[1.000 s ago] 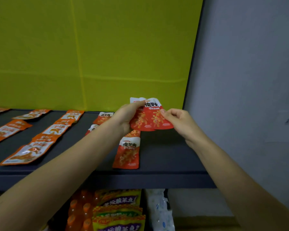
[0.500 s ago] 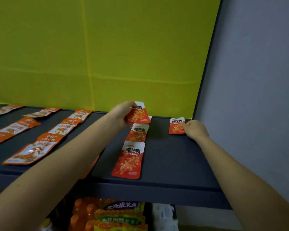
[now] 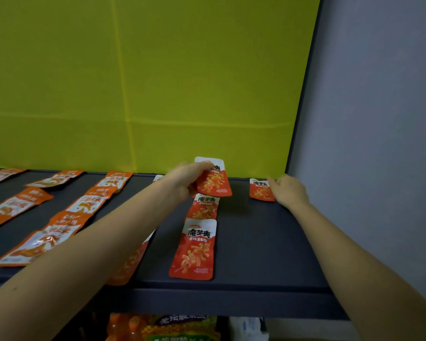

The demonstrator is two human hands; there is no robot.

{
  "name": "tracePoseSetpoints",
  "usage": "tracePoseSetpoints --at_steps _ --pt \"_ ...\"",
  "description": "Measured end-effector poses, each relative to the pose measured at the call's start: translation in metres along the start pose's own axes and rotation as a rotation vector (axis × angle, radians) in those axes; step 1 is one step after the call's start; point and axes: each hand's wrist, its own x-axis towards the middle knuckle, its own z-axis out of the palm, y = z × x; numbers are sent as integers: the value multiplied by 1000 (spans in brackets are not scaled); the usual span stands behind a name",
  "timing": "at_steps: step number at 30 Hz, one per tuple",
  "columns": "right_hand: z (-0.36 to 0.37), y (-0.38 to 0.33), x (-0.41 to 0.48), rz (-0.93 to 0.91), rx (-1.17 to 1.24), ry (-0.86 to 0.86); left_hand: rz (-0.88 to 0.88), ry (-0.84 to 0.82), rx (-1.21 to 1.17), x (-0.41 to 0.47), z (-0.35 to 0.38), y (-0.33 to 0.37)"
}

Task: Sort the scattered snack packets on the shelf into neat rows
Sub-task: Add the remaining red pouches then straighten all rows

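Note:
My left hand (image 3: 185,179) grips a red snack packet (image 3: 214,179), tilted up above the back of the dark shelf (image 3: 256,242). Below it two more red packets (image 3: 203,207) (image 3: 194,249) lie in a line toward the front edge. My right hand (image 3: 288,189) rests beside another red packet (image 3: 261,190) lying flat at the back right, fingers touching its right edge. Rows of orange packets (image 3: 89,203) lie on the left part of the shelf. One red packet (image 3: 130,264) is partly hidden under my left forearm.
A yellow-green panel (image 3: 158,82) backs the shelf, and a grey wall (image 3: 379,119) closes the right side. Bottles and snack bags (image 3: 177,328) stand on the lower level under the shelf's front edge.
One second ago both hands held red packets together above the shelf. The right hand carried one to the back right and laid it flat. The left hand keeps its packet near the line's back end.

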Motion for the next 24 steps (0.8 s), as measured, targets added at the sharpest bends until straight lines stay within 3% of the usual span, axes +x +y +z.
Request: tracePoseSetpoints --at_steps 2,5,8,13,15,18,24 --pt "-14 -12 -8 -80 168 -29 13 -25 3 -3 4 -1" --pt "-37 -38 -38 -175 501 -242 26 -69 5 -6 11 -4" --pt "-39 -47 -61 -229 516 -366 54 -98 7 -8 22 -8" --pt "-45 -36 -71 -230 661 -362 97 -148 -7 -15 34 -11" --pt "-51 -29 -68 -202 728 -264 98 -133 -16 -19 35 -9" --pt "-55 -5 -58 -123 694 -150 87 -100 -76 -26 31 -5" --pt "-34 21 -61 -3 398 -313 7 9 -52 -35 17 -5"
